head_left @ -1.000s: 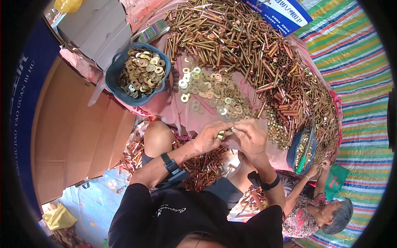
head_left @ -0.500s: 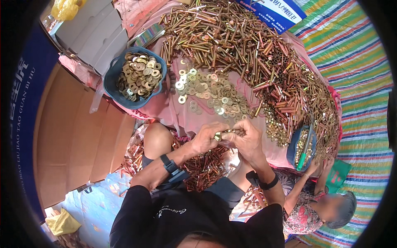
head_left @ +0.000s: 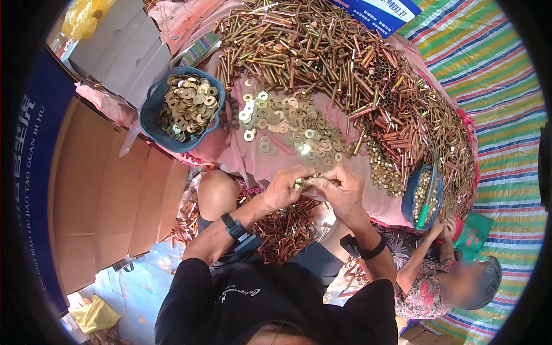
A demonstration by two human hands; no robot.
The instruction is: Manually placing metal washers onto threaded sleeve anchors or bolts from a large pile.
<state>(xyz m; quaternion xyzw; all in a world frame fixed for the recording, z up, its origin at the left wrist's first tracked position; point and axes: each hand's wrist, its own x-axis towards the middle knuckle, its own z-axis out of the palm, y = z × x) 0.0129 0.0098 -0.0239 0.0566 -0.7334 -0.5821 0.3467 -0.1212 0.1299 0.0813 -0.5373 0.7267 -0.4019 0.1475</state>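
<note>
My left hand [head_left: 284, 188] and my right hand [head_left: 346, 191] meet over the front edge of the pink cloth. Both are closed on a brass-coloured bolt [head_left: 299, 185], whose shiny end shows at the left fingertips. Fingers cover most of its length, so I cannot make out what is fitted on it. Just beyond the hands lie loose flat washers [head_left: 313, 140], spread over the cloth. Nuts [head_left: 384, 171] are heaped to their right, and a large pile of long bolts and sleeves [head_left: 322, 54] curves behind.
A blue-grey tub [head_left: 150, 123] of washers stands left. At right, a smaller blue basket [head_left: 409, 198] holds nuts and a green-handled tool [head_left: 424, 215]. Cardboard boxes [head_left: 109, 190] line the left side. A co-worker [head_left: 428, 287] sits at lower right, hands at the pile's edge.
My hands stay together at about the same spot, and the bolt's exposed end has turned slightly between the fingers. The co-worker's hands have come closer together. The whole view has shifted a little.
</note>
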